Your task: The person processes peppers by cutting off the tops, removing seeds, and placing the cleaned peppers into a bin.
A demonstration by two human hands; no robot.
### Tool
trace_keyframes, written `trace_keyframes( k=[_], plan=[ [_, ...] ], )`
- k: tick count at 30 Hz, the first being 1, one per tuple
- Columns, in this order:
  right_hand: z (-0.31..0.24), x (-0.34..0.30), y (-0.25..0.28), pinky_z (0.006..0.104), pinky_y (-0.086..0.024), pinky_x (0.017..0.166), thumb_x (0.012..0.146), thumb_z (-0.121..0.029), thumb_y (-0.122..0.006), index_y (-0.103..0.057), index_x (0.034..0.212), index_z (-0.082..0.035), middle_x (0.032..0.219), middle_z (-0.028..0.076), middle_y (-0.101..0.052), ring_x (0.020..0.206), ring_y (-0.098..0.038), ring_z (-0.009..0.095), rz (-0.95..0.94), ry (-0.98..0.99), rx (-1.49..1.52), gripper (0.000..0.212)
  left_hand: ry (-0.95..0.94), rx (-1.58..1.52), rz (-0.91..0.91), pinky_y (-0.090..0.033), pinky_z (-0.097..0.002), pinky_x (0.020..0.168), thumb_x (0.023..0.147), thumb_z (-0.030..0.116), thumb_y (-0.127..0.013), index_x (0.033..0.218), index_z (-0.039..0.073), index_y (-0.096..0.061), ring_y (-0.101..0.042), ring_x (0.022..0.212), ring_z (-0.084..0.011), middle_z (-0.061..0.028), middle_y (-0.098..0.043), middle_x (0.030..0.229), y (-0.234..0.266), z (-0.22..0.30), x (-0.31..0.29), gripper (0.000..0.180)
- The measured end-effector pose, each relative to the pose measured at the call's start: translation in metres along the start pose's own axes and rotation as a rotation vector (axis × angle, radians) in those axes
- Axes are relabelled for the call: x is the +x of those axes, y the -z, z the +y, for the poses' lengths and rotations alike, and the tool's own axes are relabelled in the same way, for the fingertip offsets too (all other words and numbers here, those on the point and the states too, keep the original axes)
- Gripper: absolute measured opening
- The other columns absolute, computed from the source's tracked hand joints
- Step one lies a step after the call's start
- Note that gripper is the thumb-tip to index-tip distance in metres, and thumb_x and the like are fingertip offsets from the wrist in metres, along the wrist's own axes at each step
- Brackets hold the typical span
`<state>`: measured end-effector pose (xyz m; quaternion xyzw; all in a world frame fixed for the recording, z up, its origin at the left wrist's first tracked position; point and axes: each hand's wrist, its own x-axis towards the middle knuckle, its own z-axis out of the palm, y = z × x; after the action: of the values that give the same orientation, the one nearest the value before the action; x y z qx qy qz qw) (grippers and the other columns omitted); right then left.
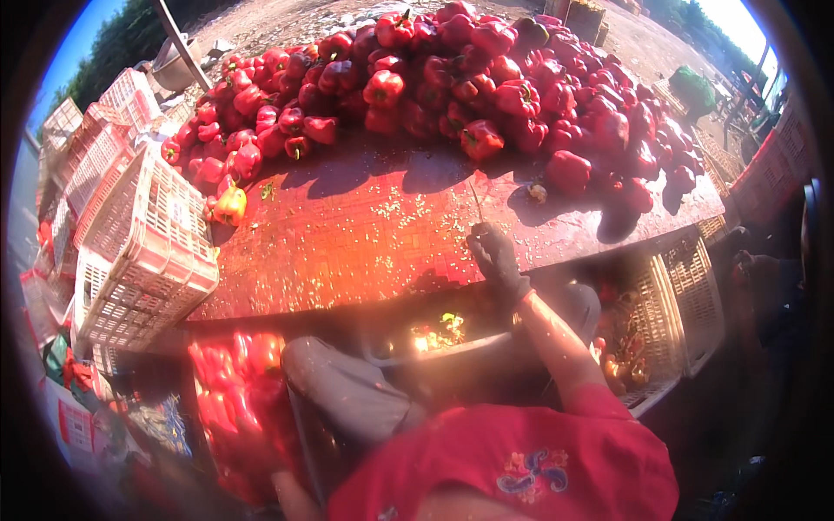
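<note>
Knife [477, 201] first: a thin blade stands up from the right hand [497, 257], which wears a dark glove and is closed around the handle near the front edge of the red table [347, 252]. The blade tip points toward the big heap of red peppers [452, 78] that covers the far half of the tabletop, and the nearest loose pepper [569, 169] lies a little to the right of the blade, apart from it. Pale seeds and scraps are scattered over the bare, wet-looking boards around the hand.

The left hand is not clearly in view; the arm runs down toward a crate of cut red pieces [239, 382] at the lower left, and I cannot tell whether that hand is open or holding anything.

White plastic crates [139, 252] are stacked at the table's left edge, with one yellowish pepper [231, 207] beside them. A basket [669, 304] sits under the right corner, and a dark tub with green stems [447, 330] is just below the table edge.

The risks, as I judge them: the surface looks slick with juice and seeds, so a pepper could slide under the blade; the glove may dull the grip on a thin handle; and the heap leans close to the table's far right edge, where peppers could roll off.
</note>
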<state>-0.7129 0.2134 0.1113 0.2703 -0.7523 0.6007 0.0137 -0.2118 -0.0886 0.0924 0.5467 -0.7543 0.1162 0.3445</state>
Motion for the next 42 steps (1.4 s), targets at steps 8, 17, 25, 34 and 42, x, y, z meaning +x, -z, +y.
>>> trace_keyframes(
  k=[8,17,25,34,42],
  plan=[
    [0.063,0.035,-0.018,0.0328,-0.046,0.064,0.075,-0.021,-0.067,-0.061,0.09,-0.007,0.074,0.011,-0.059,0.068,-0.057,0.019,0.162,-0.162,-0.268,0.022,-0.418,-0.834,-0.062,-0.028,-0.0454,0.105,0.088,0.007,-0.051,0.131,-0.003,-0.037,-0.03,0.131,-0.035,-0.0227,-0.034,0.137,-0.054,0.3,0.094,0.046],
    [0.102,0.213,0.051,0.0314,-0.045,0.076,0.078,-0.019,-0.063,-0.058,0.097,-0.007,0.079,0.004,-0.057,0.08,-0.056,0.017,0.451,0.019,-0.169,0.023,-0.695,-1.082,-0.375,-0.034,-0.0464,0.1,0.08,0.014,-0.059,0.119,-0.004,-0.047,-0.041,0.12,-0.0413,-0.0255,-0.043,0.129,-0.122,0.479,0.071,0.044],
    [0.055,0.219,0.002,0.0264,-0.043,0.083,0.081,-0.017,-0.065,-0.056,0.107,-0.001,0.096,-0.001,-0.057,0.09,-0.049,0.008,-0.41,-0.079,0.448,0.031,-0.542,-1.114,-0.692,-0.033,-0.0395,0.103,0.078,0.025,-0.068,0.13,-0.001,-0.04,-0.039,0.124,-0.0349,-0.0259,-0.04,0.132,-0.183,0.56,0.1,0.065],
    [0.009,0.112,-0.098,0.0237,-0.042,0.079,0.086,-0.02,-0.063,-0.054,0.111,0.0,0.096,-0.003,-0.055,0.087,-0.047,0.006,-0.613,-0.134,0.62,0.034,-0.285,-1.251,-0.846,-0.04,-0.0378,0.097,0.072,0.028,-0.074,0.13,-0.001,-0.036,-0.048,0.113,-0.0272,-0.0185,-0.045,0.124,-0.143,0.421,0.055,0.075],
    [-0.032,0.005,-0.097,0.0264,-0.044,0.083,0.087,-0.018,-0.062,-0.05,0.118,0.001,0.099,0.001,-0.056,0.093,-0.051,0.01,-0.352,-0.257,0.725,0.038,-0.104,-1.414,-0.725,-0.038,-0.0384,0.098,0.072,0.029,-0.074,0.133,0.002,-0.033,-0.046,0.112,-0.0294,-0.0171,-0.043,0.121,-0.066,0.368,-0.01,0.079]
  ],
)
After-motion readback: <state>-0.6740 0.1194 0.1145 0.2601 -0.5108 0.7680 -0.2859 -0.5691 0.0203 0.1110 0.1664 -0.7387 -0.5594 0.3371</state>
